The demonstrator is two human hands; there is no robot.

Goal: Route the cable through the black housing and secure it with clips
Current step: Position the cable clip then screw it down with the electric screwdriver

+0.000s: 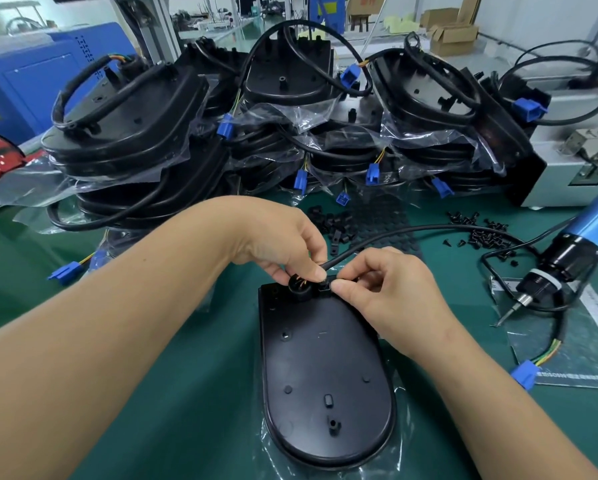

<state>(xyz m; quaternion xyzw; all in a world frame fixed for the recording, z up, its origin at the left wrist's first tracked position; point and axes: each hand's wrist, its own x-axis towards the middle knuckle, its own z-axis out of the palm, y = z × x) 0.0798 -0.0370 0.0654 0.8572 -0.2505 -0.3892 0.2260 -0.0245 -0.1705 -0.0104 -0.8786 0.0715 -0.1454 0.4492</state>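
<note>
Cable [398,234] is the black one I am working with, and its near end sits at the far edge of the black housing [325,368], which lies flat on the green mat [193,393] right in front of me. My left hand [283,237] pinches the cable end against the round black grommet [299,285] at the housing's far left corner, thumb and forefinger closed on it. My right hand [391,289] is closed too, its fingertips pressing a small black clip [326,285] just right of that grommet, touching the cable. From the housing the cable runs away to the right, loops past the blue electric screwdriver [567,258] lying right of the housing, and ends in a blue connector [526,374] near the housing's right side, with coloured wires showing at the plug. Beyond the housing, between it and the stack of finished housings [290,109] wrapped in clear plastic, lies a scatter of spare clips [328,223]. A heap of small black screws [481,233] lies beyond and to the right of the housing. A thin clear plastic sheet [399,403] shows under the housing's near end.
</note>
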